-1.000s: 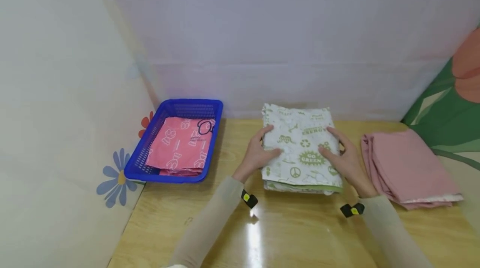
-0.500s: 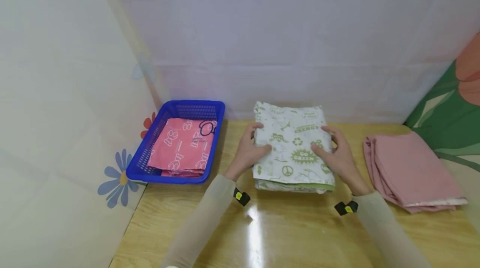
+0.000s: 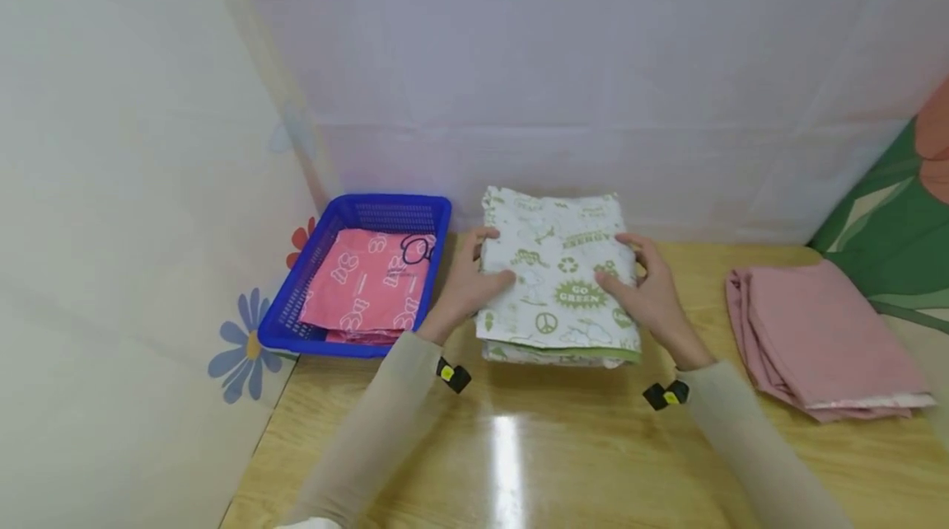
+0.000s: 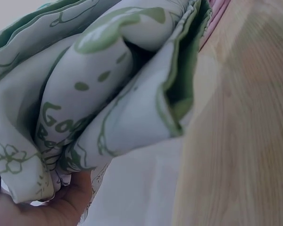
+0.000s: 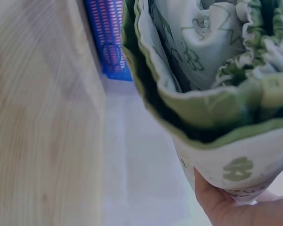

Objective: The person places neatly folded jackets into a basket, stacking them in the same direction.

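Observation:
Between the two hands is a folded white cloth (image 3: 549, 290) printed in green, held off the table. My left hand (image 3: 470, 282) grips its left edge, thumb on top. On the opposite edge my right hand (image 3: 652, 294) grips it the same way, thumb on the upper face. Layered folds of the cloth (image 4: 94, 84) fill much of the left wrist view, with part of the left hand (image 4: 52, 205) below. In the right wrist view, the cloth's green-lined edges (image 5: 198, 122) and gathered elastic show above the right hand (image 5: 236, 207).
A blue plastic basket (image 3: 278, 338) holding folded pink printed cloth (image 3: 363, 282) stands at the left on the wooden table (image 3: 578, 447). Another folded pink cloth (image 3: 823, 331) lies at the right. A white sheet (image 3: 563, 76) hangs behind the table.
Both hands have carried the folded white cloth to the left, closer to the blue basket. The basket and the pink cloths have stayed in place, while the view has shifted slightly.

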`<action>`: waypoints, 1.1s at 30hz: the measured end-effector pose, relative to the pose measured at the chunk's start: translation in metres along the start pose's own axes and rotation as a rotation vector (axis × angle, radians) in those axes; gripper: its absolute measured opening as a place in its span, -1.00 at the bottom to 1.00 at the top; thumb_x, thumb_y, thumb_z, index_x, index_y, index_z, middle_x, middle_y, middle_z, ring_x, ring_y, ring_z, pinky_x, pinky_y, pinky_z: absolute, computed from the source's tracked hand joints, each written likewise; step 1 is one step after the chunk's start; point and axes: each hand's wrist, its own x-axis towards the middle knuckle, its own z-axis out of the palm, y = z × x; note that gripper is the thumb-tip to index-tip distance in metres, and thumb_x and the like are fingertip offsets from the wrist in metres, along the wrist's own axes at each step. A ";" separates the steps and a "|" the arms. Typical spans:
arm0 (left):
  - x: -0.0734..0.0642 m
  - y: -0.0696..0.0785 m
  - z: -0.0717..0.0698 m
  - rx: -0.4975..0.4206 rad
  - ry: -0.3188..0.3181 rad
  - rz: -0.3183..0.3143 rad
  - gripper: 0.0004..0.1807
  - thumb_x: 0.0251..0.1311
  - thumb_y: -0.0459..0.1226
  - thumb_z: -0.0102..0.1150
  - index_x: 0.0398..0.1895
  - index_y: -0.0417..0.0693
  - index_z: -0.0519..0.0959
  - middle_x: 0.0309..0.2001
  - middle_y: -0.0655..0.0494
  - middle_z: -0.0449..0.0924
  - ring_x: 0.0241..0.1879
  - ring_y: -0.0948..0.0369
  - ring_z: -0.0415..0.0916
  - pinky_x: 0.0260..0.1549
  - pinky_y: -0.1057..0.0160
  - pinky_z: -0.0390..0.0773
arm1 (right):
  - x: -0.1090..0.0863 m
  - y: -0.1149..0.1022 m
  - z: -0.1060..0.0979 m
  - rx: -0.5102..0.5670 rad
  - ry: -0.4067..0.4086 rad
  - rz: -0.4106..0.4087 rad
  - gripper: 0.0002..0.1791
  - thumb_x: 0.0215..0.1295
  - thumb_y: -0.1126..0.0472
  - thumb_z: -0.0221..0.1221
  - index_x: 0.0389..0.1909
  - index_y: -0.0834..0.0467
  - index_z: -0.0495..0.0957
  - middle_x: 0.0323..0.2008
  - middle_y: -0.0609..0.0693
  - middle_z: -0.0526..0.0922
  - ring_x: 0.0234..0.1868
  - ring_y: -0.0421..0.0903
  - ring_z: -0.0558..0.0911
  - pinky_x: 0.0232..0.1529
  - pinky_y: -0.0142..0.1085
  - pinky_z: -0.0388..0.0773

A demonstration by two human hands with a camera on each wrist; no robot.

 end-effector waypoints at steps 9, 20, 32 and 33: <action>0.003 0.007 -0.026 -0.016 0.021 -0.011 -0.21 0.06 -0.49 0.42 0.39 0.10 0.42 0.15 -0.19 0.59 -0.20 0.02 0.67 -0.30 0.11 0.79 | 0.011 -0.018 0.016 0.044 -0.024 -0.005 -0.22 0.45 0.17 0.34 0.60 0.01 0.22 0.37 0.33 0.36 -0.24 0.05 0.71 -0.35 -0.19 0.78; 0.004 0.015 -0.070 -0.039 0.009 -0.044 -0.23 0.18 -0.44 0.40 0.44 0.18 0.37 0.17 -0.21 0.58 -0.29 0.01 0.71 -0.35 0.03 0.81 | 0.027 -0.042 0.043 0.089 -0.069 -0.028 -0.24 0.44 0.15 0.31 0.59 -0.04 0.22 0.36 0.28 0.36 -0.14 0.16 0.72 -0.31 -0.12 0.80; 0.000 0.022 -0.105 -0.019 0.051 -0.057 -0.24 0.21 -0.43 0.39 0.45 0.12 0.34 0.24 -0.23 0.54 -0.23 0.03 0.73 -0.35 0.08 0.81 | 0.040 -0.057 0.071 0.134 -0.100 -0.060 -0.25 0.41 0.12 0.35 0.55 -0.05 0.27 0.27 0.25 0.40 -0.13 0.18 0.71 -0.30 -0.11 0.79; -0.001 0.023 -0.109 -0.015 0.052 -0.059 -0.25 0.22 -0.42 0.38 0.46 0.12 0.34 0.24 -0.23 0.54 -0.23 0.04 0.73 -0.36 0.10 0.81 | 0.041 -0.059 0.075 0.144 -0.100 -0.059 -0.25 0.40 0.14 0.35 0.54 -0.04 0.27 0.26 0.26 0.41 -0.11 0.18 0.71 -0.29 -0.11 0.80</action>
